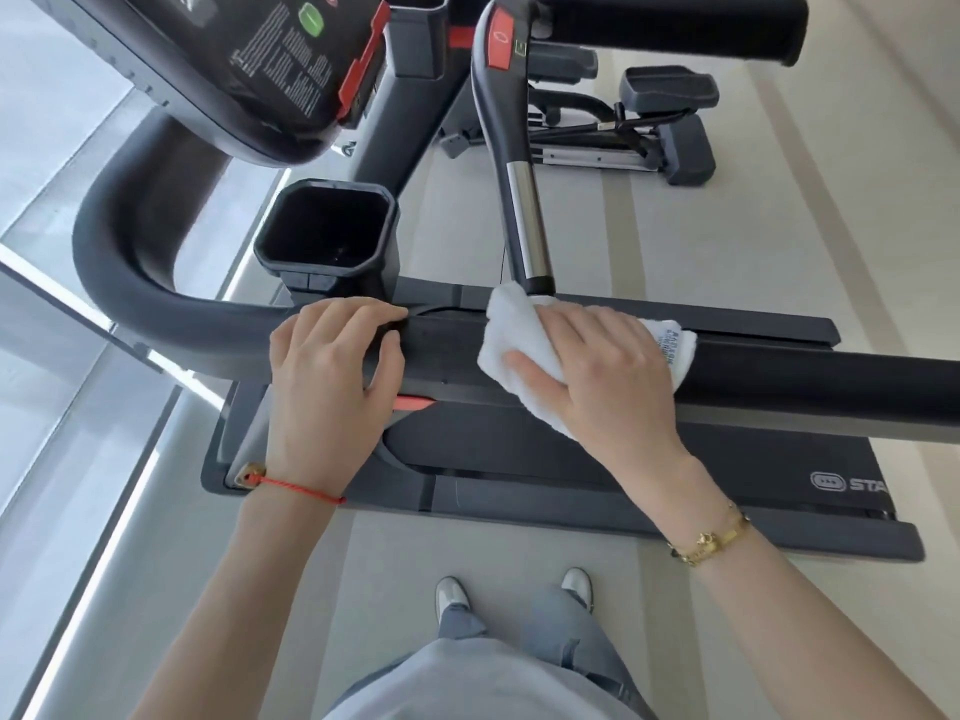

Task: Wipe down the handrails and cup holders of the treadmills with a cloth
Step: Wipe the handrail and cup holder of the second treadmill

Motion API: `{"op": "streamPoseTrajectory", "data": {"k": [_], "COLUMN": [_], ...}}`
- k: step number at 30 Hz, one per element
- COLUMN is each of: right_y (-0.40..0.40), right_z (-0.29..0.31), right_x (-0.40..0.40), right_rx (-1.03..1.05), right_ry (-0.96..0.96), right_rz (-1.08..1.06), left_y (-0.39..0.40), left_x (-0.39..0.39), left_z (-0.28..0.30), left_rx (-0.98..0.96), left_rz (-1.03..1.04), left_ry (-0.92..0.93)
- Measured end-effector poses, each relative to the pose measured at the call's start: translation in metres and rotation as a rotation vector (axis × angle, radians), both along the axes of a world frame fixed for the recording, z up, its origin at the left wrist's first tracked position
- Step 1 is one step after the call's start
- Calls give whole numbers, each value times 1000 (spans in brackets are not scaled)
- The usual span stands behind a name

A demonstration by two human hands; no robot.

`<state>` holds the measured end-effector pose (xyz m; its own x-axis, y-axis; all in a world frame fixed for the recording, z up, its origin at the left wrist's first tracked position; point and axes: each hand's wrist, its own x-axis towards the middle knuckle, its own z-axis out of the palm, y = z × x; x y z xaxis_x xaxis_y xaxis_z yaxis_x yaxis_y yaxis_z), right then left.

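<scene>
The white cloth (524,345) is folded into a pad and pressed onto the black padded handrail (779,379) of the treadmill, just right of where the rail meets the console frame. A printed care label shows at the cloth's right edge. The right hand (608,371) lies flat over the cloth, fingers spread and curled a bit over the rail's near side, so it pins the cloth rather than pinching it. The left hand (332,376) grips the same rail further left, fingers wrapped over the top, thumb side toward the cloth, w/ nothing else in it; looks like a brace.

To do this stroke well, imo: keep the palm weight on, wrap the cloth round the rail so the underside gets done too, and drag along the length in one pass rather than scrubbing in spots. Refold to a clean face before the next part.

The rail's long axis runs left to right across the view, free end off the right edge; at left it bends up and away in a curve toward the console (249,70). Cloth sits crosswise on it.

Just behind the left hand sits the square cup holder (327,231), open mouth facing the camera, empty as far as visible, not yet touched by the cloth. A chrome-and-black pulse grip bar (524,220) rises right behind the cloth. Below the rail lies the treadmill deck (675,459), and another machine (649,137) stands beyond.
</scene>
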<state>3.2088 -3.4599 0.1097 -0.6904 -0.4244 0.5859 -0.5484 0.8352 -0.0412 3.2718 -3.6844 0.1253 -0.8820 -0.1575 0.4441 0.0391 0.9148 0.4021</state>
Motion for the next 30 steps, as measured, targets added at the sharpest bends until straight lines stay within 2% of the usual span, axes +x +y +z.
{"op": "streamPoseTrajectory", "data": {"k": [6, 14, 21, 25, 27, 30], "right_y": [-10, -92, -75, -76, -103, -150], "right_z": [-2, 11, 12, 19, 24, 26], "right_x": [-1, -5, -12, -12, -9, -6], "right_rx": [12, 71, 63, 57, 39, 83], "right_ry": [11, -138, -164, -209, -246, -273], "right_rz": [-55, 102, 214, 100, 8, -17], "left_y": [-2, 1, -24, -41, -52, -70], "left_x": [0, 1, 4, 2, 0, -4], "left_z": [4, 9, 8, 5, 3, 1], "left_rx": [72, 217, 144, 111, 105, 109], "left_rz": [-22, 73, 196, 195, 192, 182], "left_ry": [-11, -8, 35, 26, 14, -1]}}
